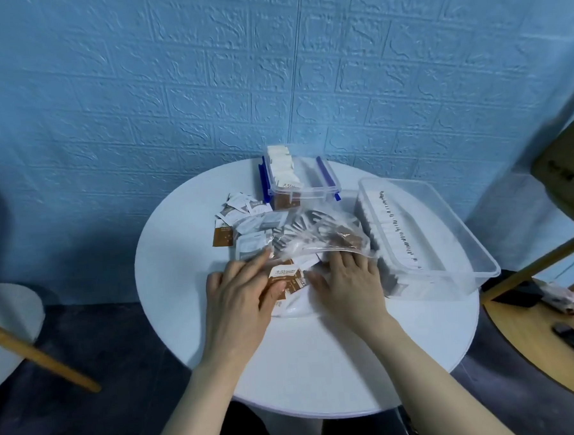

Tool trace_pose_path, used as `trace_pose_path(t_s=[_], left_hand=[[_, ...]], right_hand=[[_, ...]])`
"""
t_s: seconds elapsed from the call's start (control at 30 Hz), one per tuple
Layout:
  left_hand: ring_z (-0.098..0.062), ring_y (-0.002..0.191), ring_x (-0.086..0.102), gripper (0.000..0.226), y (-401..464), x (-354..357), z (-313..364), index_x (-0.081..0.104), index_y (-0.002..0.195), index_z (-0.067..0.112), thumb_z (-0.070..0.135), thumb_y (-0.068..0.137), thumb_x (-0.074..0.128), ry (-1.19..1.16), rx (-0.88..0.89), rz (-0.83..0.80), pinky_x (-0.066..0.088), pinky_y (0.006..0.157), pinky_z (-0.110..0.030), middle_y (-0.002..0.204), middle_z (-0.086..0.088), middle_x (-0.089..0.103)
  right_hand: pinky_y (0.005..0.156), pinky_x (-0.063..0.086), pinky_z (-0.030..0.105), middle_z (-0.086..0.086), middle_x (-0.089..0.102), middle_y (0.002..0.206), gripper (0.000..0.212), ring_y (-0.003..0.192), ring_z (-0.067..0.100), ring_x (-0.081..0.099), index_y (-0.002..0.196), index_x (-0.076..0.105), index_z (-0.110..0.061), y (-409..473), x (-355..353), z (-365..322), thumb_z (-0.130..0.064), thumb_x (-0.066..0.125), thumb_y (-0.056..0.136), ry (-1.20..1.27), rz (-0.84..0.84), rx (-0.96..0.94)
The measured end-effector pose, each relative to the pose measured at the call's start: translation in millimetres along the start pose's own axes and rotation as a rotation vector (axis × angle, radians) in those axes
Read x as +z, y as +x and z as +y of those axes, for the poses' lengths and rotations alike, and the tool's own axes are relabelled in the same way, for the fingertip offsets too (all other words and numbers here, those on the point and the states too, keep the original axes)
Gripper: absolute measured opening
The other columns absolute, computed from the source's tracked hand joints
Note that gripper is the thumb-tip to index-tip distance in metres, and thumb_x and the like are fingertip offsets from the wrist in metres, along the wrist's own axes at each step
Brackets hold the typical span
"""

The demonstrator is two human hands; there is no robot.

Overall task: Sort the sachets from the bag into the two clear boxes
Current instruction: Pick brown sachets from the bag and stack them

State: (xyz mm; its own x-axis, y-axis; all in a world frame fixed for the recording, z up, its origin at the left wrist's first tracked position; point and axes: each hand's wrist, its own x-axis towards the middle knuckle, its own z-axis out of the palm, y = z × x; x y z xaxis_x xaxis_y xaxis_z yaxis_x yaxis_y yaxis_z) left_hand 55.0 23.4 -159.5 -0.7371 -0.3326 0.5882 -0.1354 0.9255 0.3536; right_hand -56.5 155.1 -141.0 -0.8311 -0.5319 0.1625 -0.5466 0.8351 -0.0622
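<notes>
A clear plastic bag (316, 234) of brown and grey sachets lies in the middle of the round white table (319, 358). My left hand (238, 294) rests at the bag's mouth, its thumb pinching a brown-and-white sachet (285, 279). My right hand (350, 282) lies flat with straight, spread fingers, the fingertips at the edge of the bag's plastic. A small clear box (302, 188) with blue latches stands at the back and holds upright brown-and-white sachets. To the right, a large clear box (453, 242) holds a row of white sachets.
Several loose sachets (242, 213) lie scattered on the table left of the small box. A wooden chair (551, 330) with dark items on its seat stands at the right. At the left are a white stool (11, 311) and a wooden leg. A blue wall is behind.
</notes>
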Motion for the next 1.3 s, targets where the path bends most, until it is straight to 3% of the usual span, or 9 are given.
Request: trace_pose_path(t_s=[0.1, 0.2, 0.37, 0.53, 0.67, 0.87, 1.07, 1.17, 1.3], left_hand=[[-0.014, 0.102, 0.048, 0.023, -1.5, 5.5, -4.7, 0.073, 0.106, 0.019, 0.031, 0.089, 0.065, -0.101, -0.053, 0.029, 0.030, 0.078, -0.033, 0.132, 0.008, 0.059], [-0.015, 0.106, 0.052, 0.025, 1.1, 6.4, -6.8, 0.071, 0.115, 0.018, 0.019, 0.091, 0.065, -0.289, -0.147, 0.073, 0.039, 0.090, -0.033, 0.131, 0.009, 0.060], [-0.015, 0.112, 0.051, 0.027, 0.2, 2.4, -6.7, 0.068, 0.118, 0.014, 0.011, 0.092, 0.063, -0.419, -0.216, 0.124, 0.037, 0.097, -0.019, 0.124, 0.013, 0.060], [-0.016, 0.117, 0.057, 0.025, -1.4, -0.4, -4.4, 0.069, 0.117, 0.013, 0.010, 0.093, 0.060, -0.545, -0.256, 0.166, 0.045, 0.101, -0.035, 0.118, 0.029, 0.053], [-0.017, 0.117, 0.057, 0.024, -2.5, 0.4, -4.8, 0.070, 0.115, 0.012, 0.009, 0.093, 0.060, -0.582, -0.278, 0.185, 0.046, 0.102, -0.043, 0.116, 0.024, 0.057], [-0.018, 0.119, 0.055, 0.026, -3.0, -0.6, -3.8, 0.068, 0.118, 0.015, 0.012, 0.093, 0.059, -0.615, -0.283, 0.230, 0.044, 0.104, -0.039, 0.117, 0.029, 0.053], [-0.017, 0.121, 0.055, 0.026, -3.4, 0.1, -4.5, 0.068, 0.118, 0.009, 0.014, 0.094, 0.058, -0.568, -0.342, 0.199, 0.043, 0.105, -0.036, 0.123, 0.007, 0.062], [-0.014, 0.120, 0.055, 0.026, -4.1, -1.2, -4.7, 0.068, 0.119, 0.012, 0.018, 0.095, 0.058, -0.541, -0.355, 0.199, 0.044, 0.103, -0.032, 0.123, 0.010, 0.061], [-0.009, 0.118, 0.057, 0.026, -5.4, 0.1, -5.0, 0.069, 0.118, 0.015, 0.023, 0.096, 0.056, -0.583, -0.360, 0.194, 0.048, 0.101, -0.039, 0.121, 0.014, 0.061]], right_hand=[[0.104, 0.021, 0.040, -0.007, 0.042, 0.142, 0.044, 0.132, 0.022, 0.030, 0.134, 0.039, -0.025, -3.6, 5.1, -7.2, -0.044, 0.039, 0.094, 0.064, 0.040, -0.060], [0.104, 0.017, 0.040, -0.014, 0.037, 0.143, 0.048, 0.131, 0.018, 0.028, 0.142, 0.031, -0.030, -15.2, 5.1, -10.5, -0.041, 0.037, 0.095, 0.111, 0.003, -0.167], [0.103, 0.015, 0.036, -0.013, 0.026, 0.154, 0.048, 0.135, 0.014, 0.025, 0.145, 0.031, -0.031, -40.2, 3.9, -5.5, -0.042, 0.033, 0.098, 0.106, -0.024, -0.276], [0.096, 0.030, 0.032, -0.012, 0.059, 0.125, 0.030, 0.119, 0.018, 0.047, 0.121, 0.061, -0.026, -42.4, -7.8, -7.8, -0.033, 0.048, 0.094, 0.241, 0.070, -0.354], [0.095, 0.031, 0.032, -0.007, 0.058, 0.124, 0.034, 0.115, 0.020, 0.048, 0.125, 0.059, -0.021, -25.4, -8.9, -27.7, -0.030, 0.046, 0.094, 0.243, 0.072, -0.442], [0.112, 0.010, 0.035, -0.010, 0.033, 0.148, 0.056, 0.140, 0.020, 0.019, 0.142, 0.038, -0.029, -6.3, 1.8, -50.0, -0.050, 0.046, 0.091, 0.151, -0.053, -0.546], [0.110, 0.010, 0.041, -0.015, 0.042, 0.142, 0.047, 0.142, 0.014, 0.022, 0.135, 0.047, -0.032, -25.1, 0.4, -37.4, -0.049, 0.044, 0.091, 0.086, -0.026, -0.535], [0.111, 0.013, 0.038, -0.018, 0.046, 0.137, 0.041, 0.140, 0.009, 0.024, 0.132, 0.051, -0.036, -35.1, -5.7, -16.9, -0.046, 0.045, 0.092, 0.093, -0.033, -0.507], [0.113, 0.011, 0.030, -0.021, 0.044, 0.137, 0.038, 0.140, 0.004, 0.023, 0.129, 0.053, -0.038, -36.7, -15.2, 3.1, -0.045, 0.048, 0.093, 0.110, -0.064, -0.545]])
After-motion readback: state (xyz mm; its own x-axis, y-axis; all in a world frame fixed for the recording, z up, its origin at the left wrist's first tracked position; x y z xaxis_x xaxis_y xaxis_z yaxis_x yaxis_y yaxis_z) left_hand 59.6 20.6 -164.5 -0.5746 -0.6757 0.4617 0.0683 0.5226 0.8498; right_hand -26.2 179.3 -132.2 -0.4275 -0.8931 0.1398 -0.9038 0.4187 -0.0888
